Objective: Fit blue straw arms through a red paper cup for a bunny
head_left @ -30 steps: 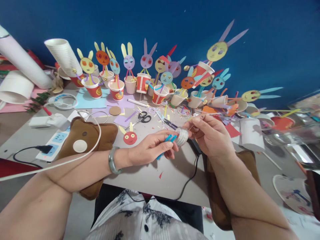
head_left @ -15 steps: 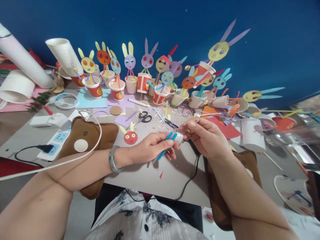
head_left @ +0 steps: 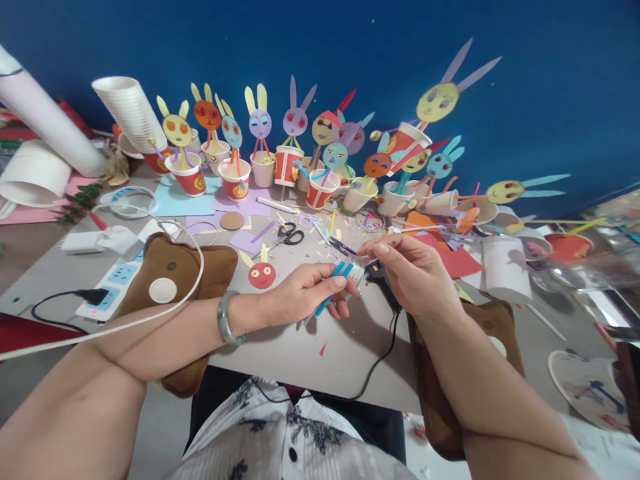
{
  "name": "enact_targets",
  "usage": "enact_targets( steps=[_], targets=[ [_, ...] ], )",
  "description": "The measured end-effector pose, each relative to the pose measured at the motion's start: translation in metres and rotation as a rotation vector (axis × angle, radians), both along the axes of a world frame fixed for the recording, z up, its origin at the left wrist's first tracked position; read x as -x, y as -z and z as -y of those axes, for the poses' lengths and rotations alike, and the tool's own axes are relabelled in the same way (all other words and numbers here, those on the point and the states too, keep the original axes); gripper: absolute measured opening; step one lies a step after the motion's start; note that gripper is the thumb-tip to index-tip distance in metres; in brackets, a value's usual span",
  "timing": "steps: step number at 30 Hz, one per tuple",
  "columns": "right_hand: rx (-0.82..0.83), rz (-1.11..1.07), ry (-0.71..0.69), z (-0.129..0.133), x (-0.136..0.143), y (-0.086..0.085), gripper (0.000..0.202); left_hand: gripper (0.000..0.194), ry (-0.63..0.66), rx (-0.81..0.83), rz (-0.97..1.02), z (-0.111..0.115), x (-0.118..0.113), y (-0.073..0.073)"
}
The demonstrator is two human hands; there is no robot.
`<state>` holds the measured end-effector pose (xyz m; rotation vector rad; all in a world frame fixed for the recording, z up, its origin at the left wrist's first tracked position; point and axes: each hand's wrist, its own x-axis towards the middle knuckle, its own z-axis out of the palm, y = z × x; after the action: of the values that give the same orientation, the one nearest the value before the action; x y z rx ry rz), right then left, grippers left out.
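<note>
My left hand [head_left: 320, 292] is closed on narrow blue strips [head_left: 327, 299] and a small whitish, see-through piece [head_left: 357, 272], perhaps plastic; its exact kind is unclear. My right hand [head_left: 417, 273] is just to the right, thumb and fingertips pinched together. Whatever lies between those fingertips is too small or see-through to name. Behind the hands lies a black corded tool [head_left: 383, 285], partly hidden by my right hand. A red paper rabbit head [head_left: 262, 275] with yellow ears lies left of my left hand.
Paper cups [head_left: 323, 190] bearing paper rabbit figures stand along the blue wall. Black-handled scissors [head_left: 290, 233] and paper scraps lie in the middle. Brown cushions [head_left: 170, 287] sit under my forearms. A white cable [head_left: 200, 267] crosses my left arm; a power strip [head_left: 107, 287] lies left.
My right hand has shifted slightly away from the whitish piece, and its fingertips have come closer together. More of the black corded tool shows. My left hand stays nearly still.
</note>
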<state>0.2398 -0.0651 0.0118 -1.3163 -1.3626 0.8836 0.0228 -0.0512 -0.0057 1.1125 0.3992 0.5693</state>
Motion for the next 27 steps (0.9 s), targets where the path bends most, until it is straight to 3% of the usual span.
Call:
enact_targets(
  steps=[4,10,20,27],
  targets=[
    [-0.005,-0.021,-0.052,0.0,-0.003,-0.002,0.033,0.037,-0.008,-0.042,-0.001,0.001,0.0,-0.003],
    [0.082,-0.096,-0.159,-0.002,-0.006,-0.007,0.031,0.034,-0.227,-0.249,-0.07,0.001,0.001,-0.001],
    [0.132,-0.005,-0.257,0.0,-0.003,-0.012,0.033,0.022,-0.122,-0.402,-0.074,-0.004,0.007,-0.012],
    [0.233,-0.079,-0.284,0.002,0.006,-0.015,0.039,0.027,-0.137,-0.52,-0.099,-0.006,0.006,-0.01]
  ],
)
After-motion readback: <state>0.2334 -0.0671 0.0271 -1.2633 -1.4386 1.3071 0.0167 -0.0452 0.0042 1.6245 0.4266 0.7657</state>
